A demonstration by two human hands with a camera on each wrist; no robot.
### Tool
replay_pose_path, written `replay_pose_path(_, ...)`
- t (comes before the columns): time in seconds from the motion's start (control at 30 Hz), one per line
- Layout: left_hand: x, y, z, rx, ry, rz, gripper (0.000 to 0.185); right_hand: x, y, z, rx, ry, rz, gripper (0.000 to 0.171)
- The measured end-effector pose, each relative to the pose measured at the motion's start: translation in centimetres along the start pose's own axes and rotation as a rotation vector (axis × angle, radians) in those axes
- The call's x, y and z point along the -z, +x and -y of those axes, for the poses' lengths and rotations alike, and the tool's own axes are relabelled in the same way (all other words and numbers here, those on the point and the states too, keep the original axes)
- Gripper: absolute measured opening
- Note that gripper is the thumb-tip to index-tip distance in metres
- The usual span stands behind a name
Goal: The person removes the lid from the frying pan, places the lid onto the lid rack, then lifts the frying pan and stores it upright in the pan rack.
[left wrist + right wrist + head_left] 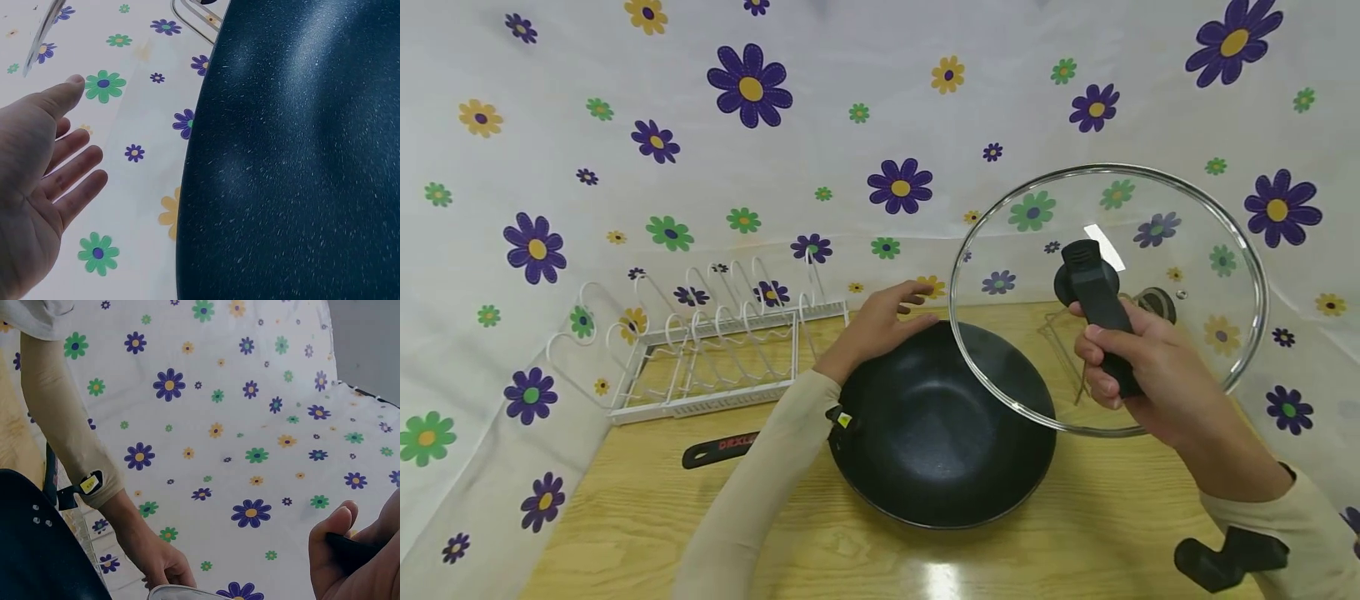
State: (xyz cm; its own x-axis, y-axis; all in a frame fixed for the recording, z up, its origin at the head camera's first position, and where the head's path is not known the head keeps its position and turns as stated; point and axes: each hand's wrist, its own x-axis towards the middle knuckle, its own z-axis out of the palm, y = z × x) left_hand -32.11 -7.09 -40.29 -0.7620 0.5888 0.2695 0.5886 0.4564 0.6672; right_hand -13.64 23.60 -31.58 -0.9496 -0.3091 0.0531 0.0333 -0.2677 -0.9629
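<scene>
My right hand (1168, 383) grips the black handle (1105, 312) of a round glass lid (1026, 267) with a metal rim. The lid is raised and tilted, overlapping the right part of a black wok (940, 442) in the head view. Past the wok's far left rim is my left hand (887, 325), its fingers apart and holding nothing. In the left wrist view this hand (47, 181) has its palm showing beside the wok (294, 156). The right wrist view shows the thumb and fingers of my right hand (359, 556) around the black handle.
The wok's long handle (718, 450) points left across the wooden table (617, 508), partly behind my left sleeve. A white wire dish rack (737, 396) stands at the back left. Through the glass lid, a thin wire stand (1078, 379) shows at the back right. A flowered cloth (820, 150) hangs behind.
</scene>
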Motion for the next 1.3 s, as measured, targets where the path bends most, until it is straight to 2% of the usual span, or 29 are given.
replay_pose_path(0.1, -0.3, 0.8, 0.3, -0.021, -0.039, 0.014, 0.053, 0.5, 0.0, 0.1, -0.006, -0.008, -0.02, 0.033)
replay_pose_path(0.23, -0.6, 1.6, 0.3, -0.041, -0.044, 0.042, 0.052, 1.1, 0.0, 0.2, -0.011, -0.018, -0.046, 0.032)
replay_pose_path(0.4, -1.0, 2.5, -0.3, -0.035, -0.02, 0.067, 0.051, 1.8, 0.0, 0.5, -0.016, -0.036, -0.058, 0.03)
replay_pose_path(0.57, -1.5, 3.5, -0.8, -0.015, -0.021, 0.089, 0.053, 2.7, -0.2, 1.0, 0.001, -0.032, -0.036, 0.029)
replay_pose_path(0.8, -3.1, 4.8, -0.9, -0.003, -0.051, 0.12, 0.054, 3.8, -0.7, 1.4, 0.012, -0.061, -0.022, 0.025)
replay_pose_path(1.07, -4.9, 5.3, -1.3, 0.004, -0.082, 0.144, 0.051, 4.6, -1.1, 1.3, -0.017, -0.161, -0.024, 0.026)
replay_pose_path(1.3, -6.5, 6.1, -1.3, 0.032, -0.121, 0.138, 0.047, 4.9, -1.4, 1.3, -0.02, -0.214, -0.049, 0.027)
